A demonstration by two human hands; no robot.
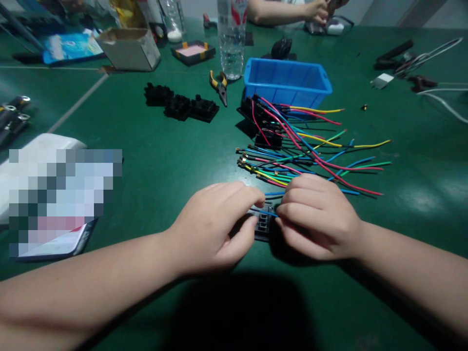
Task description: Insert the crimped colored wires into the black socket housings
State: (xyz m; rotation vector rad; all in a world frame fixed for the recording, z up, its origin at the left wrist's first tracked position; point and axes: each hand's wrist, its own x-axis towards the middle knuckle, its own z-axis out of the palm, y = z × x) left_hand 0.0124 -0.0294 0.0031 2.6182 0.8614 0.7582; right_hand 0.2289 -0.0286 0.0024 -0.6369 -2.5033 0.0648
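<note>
The black socket (262,223) is located between the 2 hands, nearer than the loose wires (310,151). The right hand (318,219) has its fingertips closed on a blue wire (269,213). The left hand (219,229) curves, thumb and index finger slightly parted; its hold cannot be determined.

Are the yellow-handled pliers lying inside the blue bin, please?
No, the yellow-handled pliers lie on the green table, to the left of the blue bin in the picture.
</note>
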